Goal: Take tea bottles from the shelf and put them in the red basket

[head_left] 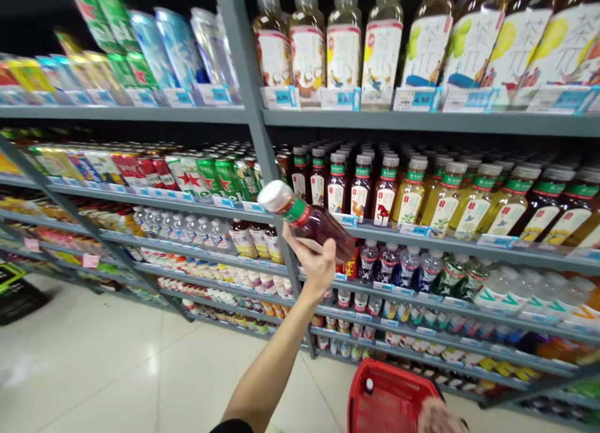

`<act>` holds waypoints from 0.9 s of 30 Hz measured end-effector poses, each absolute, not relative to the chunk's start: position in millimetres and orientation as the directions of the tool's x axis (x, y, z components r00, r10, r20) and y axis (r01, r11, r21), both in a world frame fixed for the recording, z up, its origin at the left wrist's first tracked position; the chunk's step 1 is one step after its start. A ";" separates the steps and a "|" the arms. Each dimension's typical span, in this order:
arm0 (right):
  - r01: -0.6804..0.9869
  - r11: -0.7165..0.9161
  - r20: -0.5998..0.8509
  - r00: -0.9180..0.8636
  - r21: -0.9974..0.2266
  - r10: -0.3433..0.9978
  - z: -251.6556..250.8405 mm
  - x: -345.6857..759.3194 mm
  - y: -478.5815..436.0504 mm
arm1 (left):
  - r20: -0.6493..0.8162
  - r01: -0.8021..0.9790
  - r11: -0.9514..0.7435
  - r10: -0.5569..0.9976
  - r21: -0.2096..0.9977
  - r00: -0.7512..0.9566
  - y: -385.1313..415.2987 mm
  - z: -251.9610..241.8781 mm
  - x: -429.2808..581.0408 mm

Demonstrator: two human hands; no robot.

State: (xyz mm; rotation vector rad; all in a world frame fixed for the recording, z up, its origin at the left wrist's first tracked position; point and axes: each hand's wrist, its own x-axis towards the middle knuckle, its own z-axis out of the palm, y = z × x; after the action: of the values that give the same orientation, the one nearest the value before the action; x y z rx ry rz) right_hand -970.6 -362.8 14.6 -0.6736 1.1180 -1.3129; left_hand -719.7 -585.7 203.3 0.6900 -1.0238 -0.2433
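Note:
My left hand (315, 258) is closed around a plastic drink bottle (323, 230) with dark reddish liquid, a white cap and a green neck band. The bottle is tilted, its cap pointing up and left, and is held in front of the shelves. At the lower right, my right hand (438, 415) is blurred over the side of a red shopping basket (359, 395). Black handle parts show on both sides of that hand, which appears wrapped around the handle. Inside the basket, a white cap (369, 385) shows; the rest of the interior is partly hidden.
Similar bottles (385, 189) stand in rows on the middle shelf (422, 239). Larger tea bottles (344, 52) are above, with cans (210, 174) to the left. A grey upright post (262, 133) divides the shelving. Pale floor tiles (126, 358) stretch across the lower left.

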 end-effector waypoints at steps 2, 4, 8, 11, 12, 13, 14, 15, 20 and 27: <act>0.410 0.195 -0.268 -0.128 -0.891 -0.955 21.1 -974.9 -364.0 | 0.602 0.066 0.658 -0.721 0.750 0.343 -545.0 175.3 -749.6; 0.427 0.188 -0.259 -0.115 -0.885 -0.959 30.5 -973.7 -364.3 | 0.432 0.239 0.450 -0.893 0.860 0.125 -509.3 147.8 -778.9; 0.465 -0.004 -0.005 -0.018 -0.885 -1.000 46.4 -961.5 -366.1 | 0.148 0.373 0.081 -0.977 0.924 -0.153 -461.4 108.6 -826.7; 0.385 -0.034 0.015 -0.054 -0.922 -0.998 48.2 -959.3 -360.9 | 0.052 0.340 -0.011 -0.983 0.940 -0.174 -442.5 94.9 -845.6; 0.358 -0.024 -0.001 -0.068 -0.934 -0.998 47.4 -961.6 -357.4 | 0.047 0.328 -0.020 -0.980 0.944 -0.194 -438.1 93.0 -848.3; 0.339 -0.014 -0.014 -0.079 -0.941 -0.997 46.3 -965.1 -353.4 | 0.062 0.328 -0.014 -0.973 0.945 -0.222 -434.4 92.2 -849.5; 0.329 -0.007 -0.025 -0.093 -0.944 -0.995 45.1 -969.3 -349.1 | 0.099 0.340 0.007 -0.962 0.940 -0.254 -431.2 92.5 -849.8; 0.330 -0.005 -0.030 -0.102 -0.944 -0.994 44.1 -973.6 -344.9 | 0.147 0.361 0.037 -0.948 0.932 -0.283 -428.5 93.6 -849.4; 0.442 0.036 -0.037 0.005 -0.896 -0.999 47.1 -986.7 -330.4 | 0.343 0.444 0.171 -0.875 0.880 -0.342 -418.2 105.4 -851.3; 0.439 0.044 -0.017 0.064 -0.897 -0.998 71.0 -989.3 -332.3 | 0.391 0.386 0.259 -0.865 0.885 -0.316 -411.1 119.1 -858.0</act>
State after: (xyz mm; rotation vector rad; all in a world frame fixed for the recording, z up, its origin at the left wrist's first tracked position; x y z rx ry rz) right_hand -989.3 -332.3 71.0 -0.8744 0.8433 -1.3265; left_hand -858.0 -411.1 119.1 0.4929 -1.3632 -1.3560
